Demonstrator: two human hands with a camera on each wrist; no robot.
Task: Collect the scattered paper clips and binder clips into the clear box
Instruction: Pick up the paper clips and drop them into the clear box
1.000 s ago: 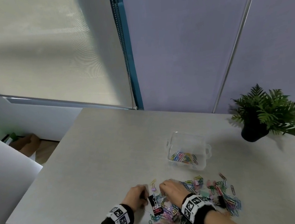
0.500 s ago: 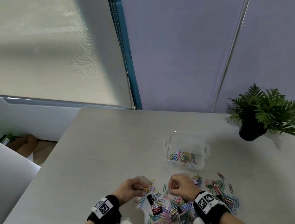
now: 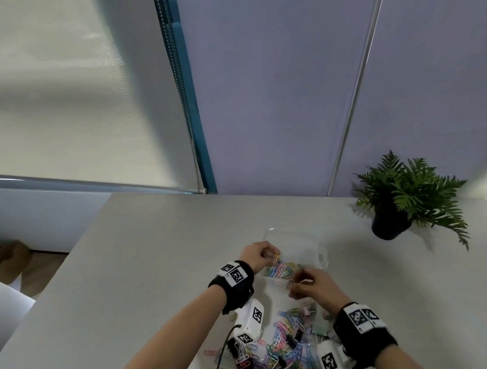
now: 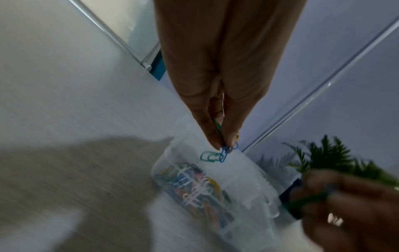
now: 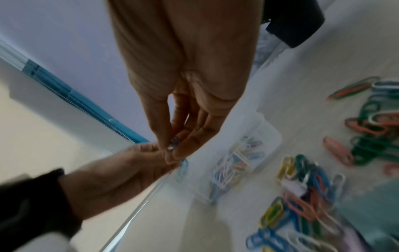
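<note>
The clear box [image 3: 315,241] stands mid-table with several coloured paper clips [image 3: 282,269] inside. My left hand [image 3: 272,255] hovers over the box's left end, and thumb and forefinger pinch a few linked clips [image 4: 223,153], blue and green, that dangle above the box [image 4: 248,184]. My right hand [image 3: 297,287] is at the box's near edge and pinches a small clip [image 5: 173,145] between its fingertips. The loose pile of paper clips [image 3: 283,345] with black binder clips [image 3: 291,342] lies close to me, below both wrists.
A potted fern [image 3: 408,196] in a dark pot [image 3: 389,227] stands at the back right. The table's left edge [image 3: 74,252] drops to the floor. A roller blind and a grey-violet wall rise behind the table.
Both hands lifted off the pile and moved away from me to the box, each carrying clips. The left hand now hangs over the box.
</note>
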